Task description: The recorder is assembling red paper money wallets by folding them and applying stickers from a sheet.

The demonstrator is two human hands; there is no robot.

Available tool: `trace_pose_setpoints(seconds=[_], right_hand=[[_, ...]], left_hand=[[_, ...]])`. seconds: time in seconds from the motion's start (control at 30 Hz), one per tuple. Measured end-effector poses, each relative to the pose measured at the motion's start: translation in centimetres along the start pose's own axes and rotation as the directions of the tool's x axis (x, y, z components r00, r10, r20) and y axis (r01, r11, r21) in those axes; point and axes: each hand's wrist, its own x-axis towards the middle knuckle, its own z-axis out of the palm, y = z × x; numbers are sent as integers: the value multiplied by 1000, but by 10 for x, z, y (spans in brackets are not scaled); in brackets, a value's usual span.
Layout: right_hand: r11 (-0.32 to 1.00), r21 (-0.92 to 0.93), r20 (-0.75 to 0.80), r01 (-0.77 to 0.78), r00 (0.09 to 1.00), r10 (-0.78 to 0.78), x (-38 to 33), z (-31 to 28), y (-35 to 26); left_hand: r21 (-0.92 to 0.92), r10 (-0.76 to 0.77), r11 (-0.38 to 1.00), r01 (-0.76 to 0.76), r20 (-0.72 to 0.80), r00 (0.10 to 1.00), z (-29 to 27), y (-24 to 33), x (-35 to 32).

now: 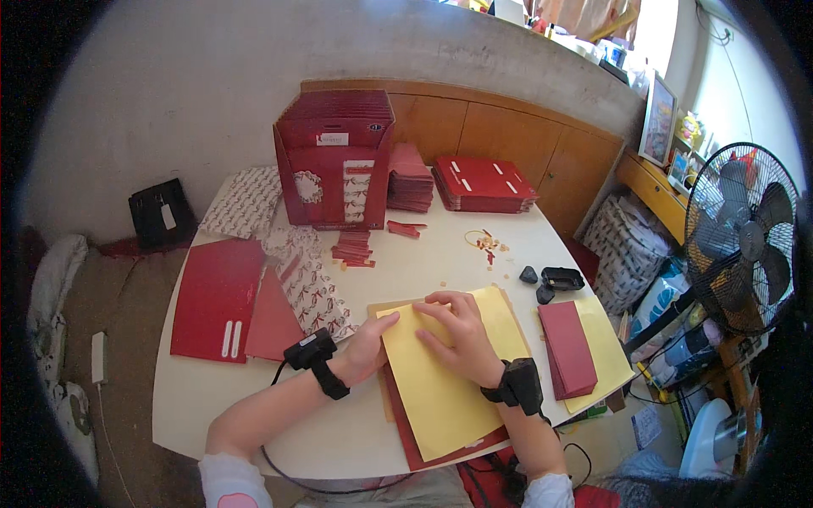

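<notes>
A yellow sheet of paper (449,398) lies at a slant near the table's front edge, on top of a dark red folded card piece (419,453) and tan sheets whose edges show beneath. My left hand (366,349) holds the sheet's upper left edge, thumb on top and the other fingers mostly hidden. Across the sheet's upper part rests my right hand (461,337), its fingers apart and bent a little, touching the paper. To the right, a stack of narrow dark red card pieces (567,351) sits on another yellow sheet (605,360).
At the back stand a tall dark red display box (334,161) and a stack of red card pieces (484,182). Red panels (218,296) and patterned paper (313,284) cover the left side. Small scraps (487,244) and a black case (563,278) lie right. A fan (745,241) stands beyond.
</notes>
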Motion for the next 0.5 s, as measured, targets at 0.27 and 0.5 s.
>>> trace_pose_setpoints(seconds=[0.27, 0.5], right_hand=[[1000, -22, -34, -1, 999, 0, 0, 4, -2], [999, 28, -76, -32, 997, 34, -2, 6, 2]], left_hand=[[91, 101, 991, -93, -82, 992, -8, -17, 5], [163, 165, 975, -149, -86, 983, -3, -21, 2]])
